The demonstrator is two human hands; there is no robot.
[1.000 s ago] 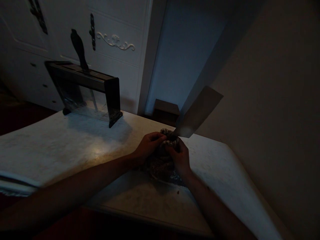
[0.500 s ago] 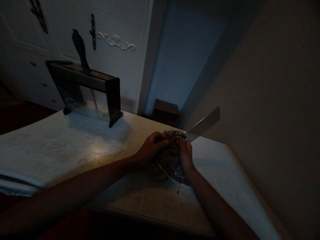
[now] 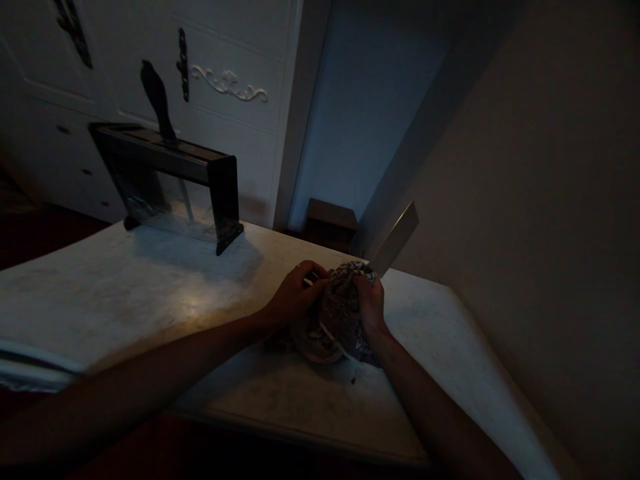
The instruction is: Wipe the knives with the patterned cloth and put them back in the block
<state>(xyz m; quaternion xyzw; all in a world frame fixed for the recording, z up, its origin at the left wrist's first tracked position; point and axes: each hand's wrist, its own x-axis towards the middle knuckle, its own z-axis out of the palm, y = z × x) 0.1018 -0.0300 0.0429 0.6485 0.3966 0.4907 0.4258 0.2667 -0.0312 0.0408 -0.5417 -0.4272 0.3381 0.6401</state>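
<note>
A broad-bladed knife (image 3: 397, 239) points up and to the right, its flat blade sticking out beyond a dark patterned cloth (image 3: 341, 313). The bunched cloth hides its handle. My right hand (image 3: 371, 301) is closed on the cloth near the base of the blade, thumb on top. With thumb and fingers brought together, my left hand (image 3: 299, 293) pinches the cloth's left edge. Under the cloth, a tan rounded thing (image 3: 316, 353) rests on the table, mostly covered and too dark to name.
At the back left of the white table (image 3: 250, 273) stands a black-framed, see-through knife block (image 3: 220, 200) with a black-handled knife (image 3: 156, 97) in it. White cupboard doors (image 3: 235, 133) rise behind, and a wall (image 3: 525, 167) is on the right. A dark box (image 3: 330, 217) sits beyond the table.
The blade has swung to a steeper angle, its tip shifting left and up. The cloth has turned between my hands, showing more of the tan thing beneath.
</note>
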